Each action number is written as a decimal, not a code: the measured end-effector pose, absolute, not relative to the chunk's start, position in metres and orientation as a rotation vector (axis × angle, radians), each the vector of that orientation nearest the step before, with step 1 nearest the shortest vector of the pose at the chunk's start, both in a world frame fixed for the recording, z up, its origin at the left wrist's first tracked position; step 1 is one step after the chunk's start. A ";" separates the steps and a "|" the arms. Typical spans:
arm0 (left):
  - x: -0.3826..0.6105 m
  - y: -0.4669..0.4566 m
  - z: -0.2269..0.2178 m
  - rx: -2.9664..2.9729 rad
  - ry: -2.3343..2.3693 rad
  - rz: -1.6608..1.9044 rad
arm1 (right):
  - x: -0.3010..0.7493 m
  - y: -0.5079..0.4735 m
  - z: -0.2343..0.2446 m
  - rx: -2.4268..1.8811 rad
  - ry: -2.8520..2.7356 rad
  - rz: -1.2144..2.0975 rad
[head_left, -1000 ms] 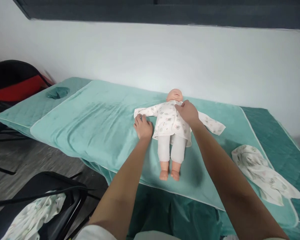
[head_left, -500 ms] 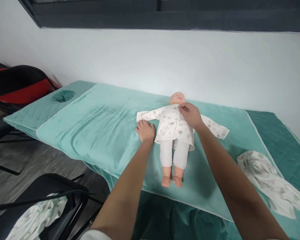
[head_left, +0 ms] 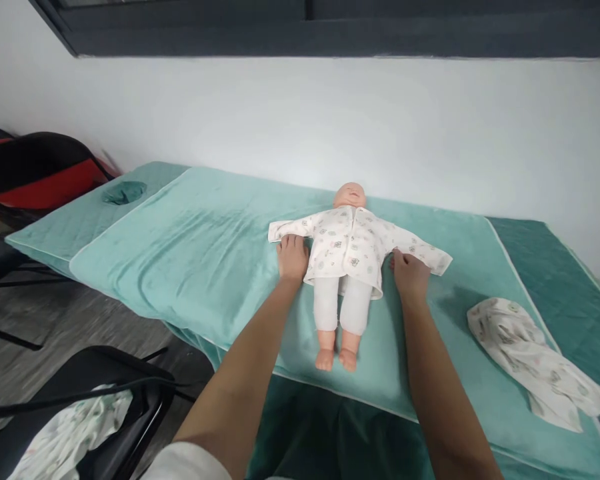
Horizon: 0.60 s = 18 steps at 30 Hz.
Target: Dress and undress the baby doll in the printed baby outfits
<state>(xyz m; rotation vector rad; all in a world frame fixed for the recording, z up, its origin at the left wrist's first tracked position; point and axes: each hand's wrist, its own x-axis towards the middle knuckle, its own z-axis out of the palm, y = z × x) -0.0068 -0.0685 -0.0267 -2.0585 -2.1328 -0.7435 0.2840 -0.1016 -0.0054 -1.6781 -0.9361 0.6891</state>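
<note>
A baby doll (head_left: 350,195) lies on its back, head toward the wall, in a white patterned baby shirt (head_left: 337,243) and white trousers (head_left: 355,307). Both sleeves are spread out sideways, and the doll's bare feet point at me. My left hand (head_left: 293,259) rests beside the doll, fingers stretched out and touching the lower edge of the sleeve on that side. On the other side, my right hand (head_left: 411,272) has its fingers closed on the shirt's sleeve near the underarm. The doll's hands are hidden by the sleeves.
The doll lies on a green padded bed (head_left: 220,233) against a white wall. At its right lies a crumpled patterned cloth (head_left: 525,353). A black chair (head_left: 145,407) with another patterned cloth (head_left: 75,433) stands at lower left. Further chairs (head_left: 45,167) are behind it.
My right hand has moved from the shirt's upper chest down to the right sleeve, near the underarm. My left hand has shifted slightly up to the left sleeve's edge.
</note>
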 end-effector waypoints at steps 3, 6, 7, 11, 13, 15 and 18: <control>-0.008 -0.066 -0.028 -2.150 -2.104 -0.883 | 0.276 -0.097 -0.011 -1.452 -0.718 0.946; -0.008 -0.066 -0.027 -2.216 -2.173 -1.285 | 0.271 -0.094 -0.013 -1.329 -0.726 1.067; -0.007 -0.067 -0.026 -2.228 -2.198 -1.428 | 0.270 -0.094 -0.012 -1.278 -0.745 1.124; 0.005 -0.068 -0.024 -2.252 -2.264 -1.725 | 0.264 -0.092 -0.011 -1.064 -0.848 1.305; 0.011 -0.068 -0.022 -2.221 -2.309 -2.026 | 0.261 -0.091 -0.012 -0.990 -0.872 1.324; 0.016 -0.067 -0.021 -2.166 -2.320 -2.418 | 0.257 -0.090 -0.015 -0.939 -0.884 1.292; 0.019 -0.066 -0.019 -2.151 -2.261 -2.795 | 0.252 -0.087 -0.019 -0.882 -0.894 1.203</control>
